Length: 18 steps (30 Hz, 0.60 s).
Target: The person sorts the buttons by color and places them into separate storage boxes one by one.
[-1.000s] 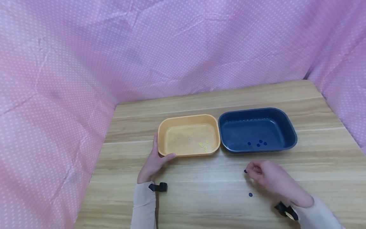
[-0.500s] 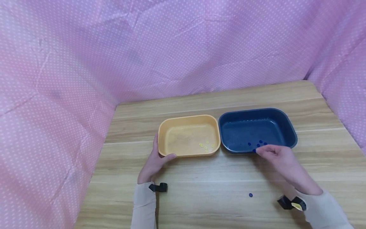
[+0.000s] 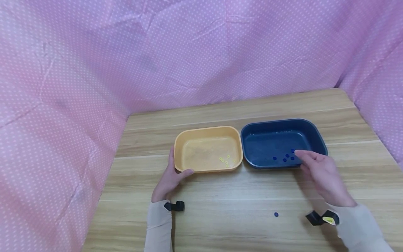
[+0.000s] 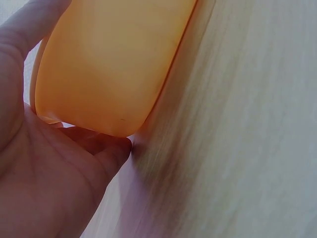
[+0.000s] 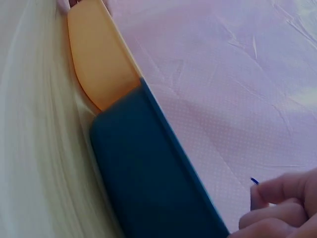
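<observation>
My left hand (image 3: pixel 169 178) grips the near left corner of a yellow-orange plastic tub (image 3: pixel 206 130), its thumb along the front wall and fingers round the left side. In the left wrist view the tub wall (image 4: pixel 114 59) sits between thumb and fingers. Over the right part of a dark blue tub (image 3: pixel 252 163), my right hand (image 3: pixel 324 173) pinches a small blue button-like disc (image 5: pixel 254 181) at its fingertips. Several similar blue discs (image 3: pixel 284 160) lie on that tub's floor. Small yellow rings (image 3: pixel 226 162) are grouped at the right of the yellow-orange tub.
Another blue disc (image 3: pixel 276 214) lies on the wooden table (image 3: pixel 220 217), in front of the dark blue tub. The tubs stand side by side, ends meeting. Pink dotted cloth (image 3: pixel 201 52) hangs behind the table and at both sides.
My right hand has carried the blue disc from above the table, forward and right over the near rim of the dark blue tub. The left hand stays on the yellow-orange tub.
</observation>
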Motion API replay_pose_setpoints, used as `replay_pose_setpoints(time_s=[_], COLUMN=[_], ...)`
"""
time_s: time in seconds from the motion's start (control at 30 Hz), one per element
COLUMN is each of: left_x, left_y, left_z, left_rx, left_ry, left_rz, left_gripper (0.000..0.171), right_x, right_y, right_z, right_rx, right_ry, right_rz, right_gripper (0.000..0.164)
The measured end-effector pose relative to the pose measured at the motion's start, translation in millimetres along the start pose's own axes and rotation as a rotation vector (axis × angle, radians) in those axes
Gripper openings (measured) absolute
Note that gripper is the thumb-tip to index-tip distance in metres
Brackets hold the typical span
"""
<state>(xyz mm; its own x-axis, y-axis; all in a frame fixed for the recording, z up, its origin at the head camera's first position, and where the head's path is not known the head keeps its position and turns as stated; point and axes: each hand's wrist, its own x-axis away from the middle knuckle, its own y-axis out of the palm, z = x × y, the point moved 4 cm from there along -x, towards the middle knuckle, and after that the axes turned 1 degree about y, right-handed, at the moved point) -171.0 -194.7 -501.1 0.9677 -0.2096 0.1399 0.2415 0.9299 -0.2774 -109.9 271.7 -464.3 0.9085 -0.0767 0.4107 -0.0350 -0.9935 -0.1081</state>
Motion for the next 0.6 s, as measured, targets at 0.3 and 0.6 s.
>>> replay_pose_setpoints(time_s=[0.3, 0.6], left_x=[8.1, 4.3], left_y=[2.5, 1.1], left_z=[26.9, 13.4], left_rx=[0.020, 0.003], left_ry=[-0.026, -0.017], left_rz=[-0.027, -0.005], left_gripper=[0.121, 0.122], right_x=[0, 1], right_y=[2, 0], right_z=[0, -2], right_rx=[-0.279, -0.320], right_ry=[-0.014, 0.005], right_rz=[0.009, 0.052], right_gripper=[0.027, 0.029])
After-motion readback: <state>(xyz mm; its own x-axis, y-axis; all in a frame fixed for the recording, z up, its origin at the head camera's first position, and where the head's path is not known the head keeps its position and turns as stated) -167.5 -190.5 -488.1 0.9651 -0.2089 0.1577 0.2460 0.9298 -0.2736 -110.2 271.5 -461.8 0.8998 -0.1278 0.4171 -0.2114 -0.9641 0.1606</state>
